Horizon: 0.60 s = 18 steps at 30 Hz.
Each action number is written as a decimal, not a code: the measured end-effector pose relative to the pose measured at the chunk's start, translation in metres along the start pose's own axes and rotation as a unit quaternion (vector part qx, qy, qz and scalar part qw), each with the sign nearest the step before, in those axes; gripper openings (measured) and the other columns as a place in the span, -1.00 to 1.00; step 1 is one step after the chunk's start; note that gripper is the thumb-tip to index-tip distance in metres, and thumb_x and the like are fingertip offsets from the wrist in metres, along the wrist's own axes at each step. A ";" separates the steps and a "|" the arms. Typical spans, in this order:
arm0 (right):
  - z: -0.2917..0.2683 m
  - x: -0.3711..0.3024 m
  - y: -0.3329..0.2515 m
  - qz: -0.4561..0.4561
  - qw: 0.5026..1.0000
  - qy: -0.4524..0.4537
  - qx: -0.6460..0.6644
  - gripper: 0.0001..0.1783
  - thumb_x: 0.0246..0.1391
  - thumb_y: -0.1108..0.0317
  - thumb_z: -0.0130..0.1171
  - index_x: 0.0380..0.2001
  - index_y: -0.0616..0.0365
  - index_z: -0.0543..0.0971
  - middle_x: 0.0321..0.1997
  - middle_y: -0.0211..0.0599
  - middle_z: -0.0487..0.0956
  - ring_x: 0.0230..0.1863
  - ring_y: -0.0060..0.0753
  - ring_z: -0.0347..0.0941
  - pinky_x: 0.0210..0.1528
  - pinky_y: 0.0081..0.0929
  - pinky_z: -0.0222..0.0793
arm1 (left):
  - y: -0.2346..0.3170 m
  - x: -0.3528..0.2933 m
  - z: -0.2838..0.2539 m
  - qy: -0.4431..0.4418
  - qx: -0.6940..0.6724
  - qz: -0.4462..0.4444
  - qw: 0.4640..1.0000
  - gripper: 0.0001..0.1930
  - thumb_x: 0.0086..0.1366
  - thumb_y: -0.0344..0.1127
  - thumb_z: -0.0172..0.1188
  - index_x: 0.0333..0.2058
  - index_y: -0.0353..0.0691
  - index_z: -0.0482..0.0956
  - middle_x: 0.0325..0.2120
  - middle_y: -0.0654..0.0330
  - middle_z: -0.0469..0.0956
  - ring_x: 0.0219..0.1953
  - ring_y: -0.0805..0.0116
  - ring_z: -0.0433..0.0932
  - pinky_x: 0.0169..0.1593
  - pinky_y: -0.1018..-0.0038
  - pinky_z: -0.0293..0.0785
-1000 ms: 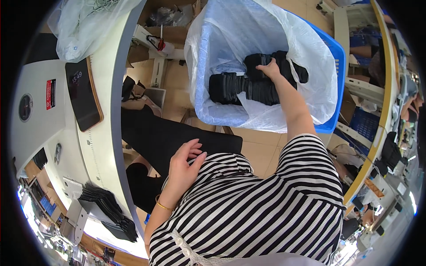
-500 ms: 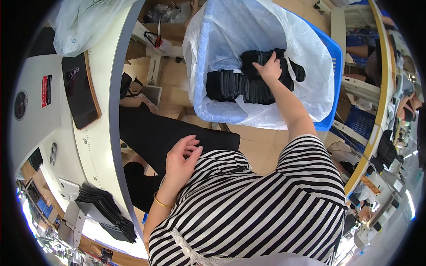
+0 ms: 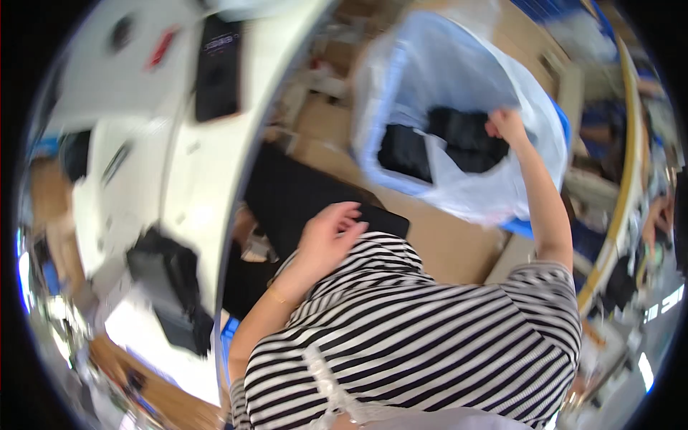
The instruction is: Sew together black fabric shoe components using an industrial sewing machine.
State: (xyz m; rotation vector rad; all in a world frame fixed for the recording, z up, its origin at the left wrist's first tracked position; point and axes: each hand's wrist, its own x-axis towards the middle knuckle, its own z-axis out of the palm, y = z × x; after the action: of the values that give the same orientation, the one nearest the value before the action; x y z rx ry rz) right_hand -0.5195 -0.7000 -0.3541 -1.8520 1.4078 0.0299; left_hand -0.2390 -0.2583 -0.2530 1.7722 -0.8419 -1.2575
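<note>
Inside a blue basket point(image 3: 563, 123), lined with a translucent white plastic bag point(image 3: 481, 195), lie rows of black, flat-looking pieces point(image 3: 457, 135). They are too blurred for me to tell their kind. Over the right side of these pieces, beside the bag's inner wall, my right hand point(image 3: 507, 126) has its fingers curled in. Whatever it grips, if anything, is hidden. My left hand point(image 3: 330, 235) rests at my lap over black cloth point(image 3: 308, 193), its fingers loosely bent and apart, holding nothing.
To the left runs a white table point(image 3: 215, 150) with a dark phone point(image 3: 219, 68) on it. A stack of black pieces point(image 3: 168, 279) hangs by the table's near edge. A yellow-edged bench point(image 3: 625, 150) stands on the right.
My right hand has moved off the black pieces to the right, its fingers now curled. A flap of the bag lies across the pieces. The whole view has shifted and blurred.
</note>
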 end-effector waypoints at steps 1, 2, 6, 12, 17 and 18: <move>0.027 -0.027 -0.060 -0.032 0.998 -0.035 0.048 -0.73 0.18 0.27 0.10 -0.48 0.25 0.58 -0.59 -0.28 0.61 -0.63 -0.52 0.50 -0.54 -0.50 0.39 | 0.000 -0.005 0.000 0.012 0.003 0.028 1.000 -0.62 0.23 -0.42 0.32 0.02 -0.33 0.54 -0.20 0.10 0.64 -0.20 0.39 0.63 -0.10 0.49 0.58; 0.039 -0.055 -0.106 -0.085 0.993 -0.062 0.053 -0.74 0.22 0.29 0.11 -0.42 0.28 0.60 -0.58 -0.32 0.61 -0.60 -0.54 0.50 -0.53 -0.51 0.38 | 0.006 -0.005 -0.002 0.015 0.044 0.093 0.995 -0.61 0.23 -0.39 0.33 0.02 -0.33 0.53 -0.20 0.09 0.61 -0.21 0.34 0.63 -0.09 0.47 0.59; 0.105 -0.149 -0.260 -0.366 0.924 -0.096 0.047 -0.86 0.19 0.44 0.17 -0.29 0.30 0.62 -0.52 -0.26 0.61 -0.52 -0.46 0.51 -0.41 -0.45 0.43 | 0.032 -0.034 -0.030 0.061 0.091 0.275 0.955 -0.63 0.19 -0.36 0.35 -0.04 -0.32 0.55 -0.22 0.06 0.59 -0.20 0.13 0.60 -0.10 0.33 0.55; 0.198 -0.251 -0.412 -0.631 0.750 -0.161 0.118 -0.84 0.07 0.45 0.30 -0.26 0.27 0.62 -0.41 -0.20 0.58 -0.36 -0.17 0.53 -0.29 -0.35 0.43 | 0.073 -0.166 -0.120 0.358 0.218 0.285 0.862 -0.66 0.03 -0.47 0.41 -0.16 -0.29 0.64 -0.28 0.09 0.65 -0.25 0.12 0.62 -0.18 0.31 0.55; 0.274 -0.280 -0.494 -0.664 0.731 -0.129 0.095 -0.59 0.05 0.20 0.35 -0.13 0.28 0.60 -0.24 -0.14 0.55 -0.14 -0.10 0.48 -0.09 -0.25 0.40 | 0.029 -0.230 -0.171 0.675 0.247 0.082 0.690 -0.75 0.23 -0.50 0.23 -0.10 -0.35 0.56 -0.18 0.04 0.60 -0.13 0.10 0.55 -0.01 0.31 0.45; 0.287 -0.280 -0.504 -0.667 0.727 -0.133 0.093 -0.59 0.05 0.20 0.35 -0.13 0.28 0.60 -0.24 -0.14 0.55 -0.14 -0.10 0.48 -0.09 -0.25 0.40 | 0.020 -0.234 -0.176 0.664 0.284 0.037 0.691 -0.72 0.24 -0.46 0.25 -0.07 -0.35 0.55 -0.15 0.03 0.58 -0.10 0.07 0.52 0.03 0.27 0.42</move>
State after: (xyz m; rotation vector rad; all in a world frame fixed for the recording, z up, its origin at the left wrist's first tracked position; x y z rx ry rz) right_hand -0.0914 -0.2711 -0.1375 -2.1460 -0.3360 -0.5232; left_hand -0.1392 -0.0286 -0.0999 2.4046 -0.3531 0.6080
